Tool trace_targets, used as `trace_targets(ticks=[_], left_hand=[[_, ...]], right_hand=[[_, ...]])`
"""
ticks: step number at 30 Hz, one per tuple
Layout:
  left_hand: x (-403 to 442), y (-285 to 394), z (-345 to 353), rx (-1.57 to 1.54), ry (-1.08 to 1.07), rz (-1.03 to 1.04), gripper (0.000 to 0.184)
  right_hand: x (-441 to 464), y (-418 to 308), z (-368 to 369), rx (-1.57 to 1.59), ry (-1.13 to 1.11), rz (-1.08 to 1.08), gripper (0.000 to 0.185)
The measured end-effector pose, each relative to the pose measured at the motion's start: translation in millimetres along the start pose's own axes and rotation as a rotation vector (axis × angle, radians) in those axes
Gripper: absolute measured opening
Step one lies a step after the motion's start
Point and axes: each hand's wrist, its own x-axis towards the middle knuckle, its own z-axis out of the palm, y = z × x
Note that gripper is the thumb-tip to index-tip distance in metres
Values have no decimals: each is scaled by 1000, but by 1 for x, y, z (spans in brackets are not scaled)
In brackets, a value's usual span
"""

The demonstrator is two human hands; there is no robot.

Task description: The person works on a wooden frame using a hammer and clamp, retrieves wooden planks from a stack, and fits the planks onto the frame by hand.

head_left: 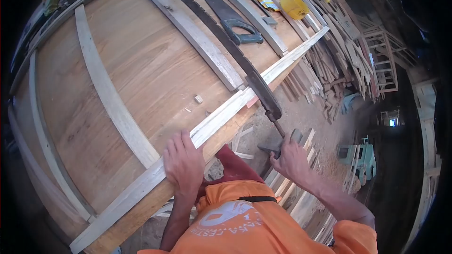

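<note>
My left hand [183, 164] is wrapped over the pale wooden strip [219, 117] along the panel's near edge. The thumb lies toward the outer side. My right hand [291, 160] is closed on a hammer [269, 149], whose dark metal head shows beside my fingers; the handle is mostly hidden. Just above it, the threaded screw [278, 128] of a long bar clamp [226, 42] points toward my hand; I cannot tell whether they touch. The clamp's notched bar runs across the panel, and its jaw [263, 96] sits over the edge strip.
A handsaw [230, 19], yellow container [294, 5] and yellow packet [268, 3] lie on the plywood panel [127, 66] between crosswise battens [188, 28]. A small wood block [198, 99] rests nearby. Timber offcuts [334, 61] are piled right; a green machine [359, 160] stands lower right.
</note>
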Motion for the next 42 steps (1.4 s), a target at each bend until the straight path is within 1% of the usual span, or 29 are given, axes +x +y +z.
trace_targets(ticks=[1, 2, 3, 4, 6, 7, 8, 9, 13, 16, 18, 19, 21, 22, 24, 25, 27, 28, 29, 30, 31, 32, 34, 35, 37, 38, 39, 40, 42], left_hand=[[-1, 1, -1, 16, -9, 0, 56], [-1, 1, -2, 37, -12, -3, 56], [-4, 0, 0, 58, 23, -25, 56], [-3, -1, 5, 40, 28, 20, 56], [2, -6, 7, 49, 81, 25, 57], [3, -6, 6, 13, 78, 47, 57], [2, -6, 5, -23, 64, 74, 58], [2, -6, 4, -22, 46, 59, 58], [2, 0, 0, -7, 26, 41, 59], [0, 2, 5, 20, 46, 12, 60], [0, 3, 5, 9, 50, -7, 60], [1, 5, 5, 10, 49, 5, 60], [2, 7, 4, 2, 76, 6, 58], [2, 7, 4, 3, 75, 13, 58], [2, 8, 6, 17, 82, 12, 57], [2, 11, 6, 19, 81, 15, 57], [0, 13, 4, 12, 74, -25, 57], [1, 11, 5, 23, 78, -24, 57], [1, 8, 7, 29, 103, 24, 57], [-6, 9, 15, 41, 143, 16, 57], [11, 19, 24, 10, 125, 2, 56], [-2, 10, 5, 15, 50, -23, 55], [-4, 12, 3, 8, 100, -22, 54], [-17, 14, 0, -25, 79, -12, 54], [-7, 8, 2, 32, 101, -38, 53], [-1, 8, 3, 11, 81, 2, 53], [-8, 16, 3, 26, 117, 16, 53], [-11, 17, -1, 53, 170, 28, 53], [-12, 11, 2, 55, 184, 57, 53]], right_hand=[[0, 0, 4, 39, 18, 35, 79], [-5, 4, 5, 44, 23, 21, 79], [-5, 9, 3, 89, -23, -3, 72], [2, 11, -1, 137, -54, -22, 65], [4, 9, -6, 126, -63, 32, 56], [7, 10, -9, 130, -46, 3, 56], [9, 11, -11, 151, -84, 10, 55], [10, 12, -12, 171, -131, 22, 55], [13, 24, -11, 209, -98, -48, 54], [18, 32, -22, 282, -138, -56, 58], [21, 36, -45, 375, -257, -99, 65], [25, 45, -44, 383, -253, -90, 65], [33, 64, -39, 429, -305, -184, 74], [38, 71, -42, 434, -303, -179, 74], [52, 86, -53, 439, -483, -275, 66], [58, 95, -53, 443, -483, -274, 66], [71, 121, -44, 1015, -730, -222, 42], [86, 150, 5, 1292, -829, -89, 36], [99, 178, 53, 1596, -916, 88, 32], [110, 205, 100, 1855, -977, 277, 32], [118, 178, 62, 1595, -887, 250, 36], [103, 157, 84, 1545, -1064, 231, 36], [134, 190, 68, 1362, -897, 12, 35], [130, 192, 84, 1489, -796, 145, 36], [117, 184, 66, 1471, -810, 2, 36], [120, 185, 70, 1496, -771, -66, 36], [114, 195, 81, 1513, -761, -126, 36], [109, 191, 72, 1508, -748, -151, 36], [106, 178, 53, 1518, -735, -194, 36]])
